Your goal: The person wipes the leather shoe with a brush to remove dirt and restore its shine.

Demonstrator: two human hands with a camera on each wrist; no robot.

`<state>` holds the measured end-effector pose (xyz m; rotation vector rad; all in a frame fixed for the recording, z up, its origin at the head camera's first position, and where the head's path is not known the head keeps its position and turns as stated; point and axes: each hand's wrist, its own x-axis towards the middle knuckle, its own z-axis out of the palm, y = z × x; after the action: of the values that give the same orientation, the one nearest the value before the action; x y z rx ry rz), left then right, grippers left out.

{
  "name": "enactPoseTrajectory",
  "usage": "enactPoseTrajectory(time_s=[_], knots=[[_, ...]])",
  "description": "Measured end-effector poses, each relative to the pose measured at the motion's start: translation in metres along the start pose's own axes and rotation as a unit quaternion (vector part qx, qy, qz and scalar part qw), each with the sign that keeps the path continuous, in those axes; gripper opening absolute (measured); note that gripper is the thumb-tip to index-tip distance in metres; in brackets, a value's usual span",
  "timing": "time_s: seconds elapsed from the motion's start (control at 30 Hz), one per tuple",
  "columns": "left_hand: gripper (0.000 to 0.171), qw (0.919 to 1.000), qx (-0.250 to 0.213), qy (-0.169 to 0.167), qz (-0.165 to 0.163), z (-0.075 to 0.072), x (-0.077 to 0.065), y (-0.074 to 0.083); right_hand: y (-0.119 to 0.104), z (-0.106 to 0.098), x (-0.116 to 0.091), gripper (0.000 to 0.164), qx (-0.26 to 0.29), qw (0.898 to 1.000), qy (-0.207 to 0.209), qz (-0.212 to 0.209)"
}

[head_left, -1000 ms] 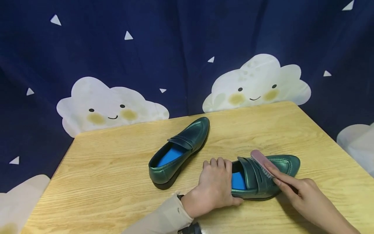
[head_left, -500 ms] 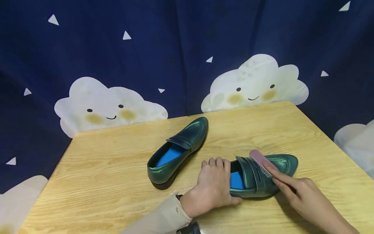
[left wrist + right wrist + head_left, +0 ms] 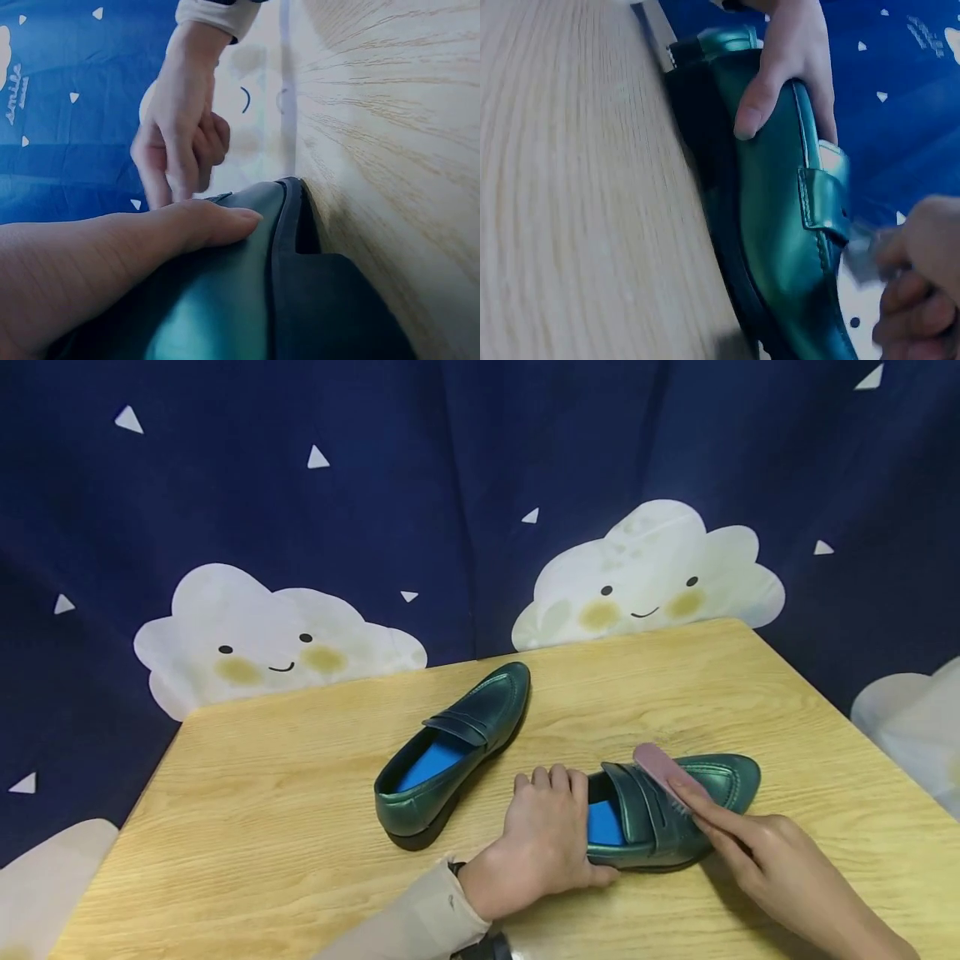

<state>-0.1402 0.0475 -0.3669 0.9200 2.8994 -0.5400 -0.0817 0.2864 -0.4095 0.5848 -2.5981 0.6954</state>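
Note:
A dark green loafer (image 3: 636,806) with a blue insole lies on the table, toe to the right. My left hand (image 3: 546,831) grips it round the heel; in the left wrist view the thumb presses on the shoe's side (image 3: 214,315). In my right hand (image 3: 776,864) is a pink-backed brush (image 3: 663,767) with pale bristles, pinched between fingers and thumb, the forefinger laid along its back. The brush lies across the upper beside the strap. In the right wrist view the brush is blurred near the strap (image 3: 821,201). The left palm hides the heel.
The matching loafer (image 3: 480,714) stands to the left and farther back, toe pointing away to the right. Both shoes are on a light wooden table (image 3: 262,793). A dark blue curtain (image 3: 360,518) with clouds hangs behind the far edge.
The head view has drifted slightly. The brush has tilted a little, so fewer bristles show, and stays over the same part of the shoe. My left hand keeps its grip on the heel.

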Motion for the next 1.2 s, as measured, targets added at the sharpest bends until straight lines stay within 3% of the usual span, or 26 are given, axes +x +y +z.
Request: enactPoseTrajectory(time_s=[0.1, 0.17, 0.33, 0.4, 0.67, 0.8, 0.9, 1.07, 1.2], knots=[[0.106, 1.0000, -0.004, 0.004, -0.002, 0.002, 0.000, 0.001, -0.004, 0.000, -0.001, 0.062, 0.057, 0.997, -0.020, -0.049], [0.106, 1.0000, 0.000, 0.009, -0.001, 0.002, 0.000, 0.000, -0.005, -0.001, -0.001, 0.062, 0.077, 0.996, -0.017, -0.045], [0.106, 1.0000, -0.004, 0.004, -0.002, 0.003, 0.000, 0.001, 0.001, 0.000, -0.003, 0.049, -0.014, 1.000, 0.001, 0.020], [0.106, 1.0000, -0.007, 0.000, -0.002, 0.004, -0.001, 0.001, 0.004, 0.003, -0.005, 0.044, -0.031, 0.999, -0.007, 0.017], [0.106, 1.0000, -0.006, 0.004, 0.000, 0.003, -0.002, -0.001, -0.003, 0.001, -0.005, 0.058, 0.067, 0.996, -0.020, -0.049], [0.105, 0.9999, -0.001, 0.010, -0.003, 0.002, -0.001, 0.000, 0.001, -0.002, -0.003, 0.052, 0.002, 1.000, 0.014, -0.011], [0.105, 0.9999, -0.003, 0.010, -0.002, 0.003, -0.002, 0.000, 0.005, 0.001, -0.004, 0.050, -0.027, 1.000, 0.013, 0.004], [0.106, 1.0000, -0.009, -0.001, -0.002, 0.002, -0.001, -0.001, 0.005, 0.003, -0.007, 0.057, 0.039, 0.999, -0.007, -0.037], [0.106, 1.0000, -0.008, 0.000, -0.004, 0.002, 0.000, -0.001, 0.007, 0.001, -0.006, 0.042, 0.016, 1.000, 0.005, 0.007]])
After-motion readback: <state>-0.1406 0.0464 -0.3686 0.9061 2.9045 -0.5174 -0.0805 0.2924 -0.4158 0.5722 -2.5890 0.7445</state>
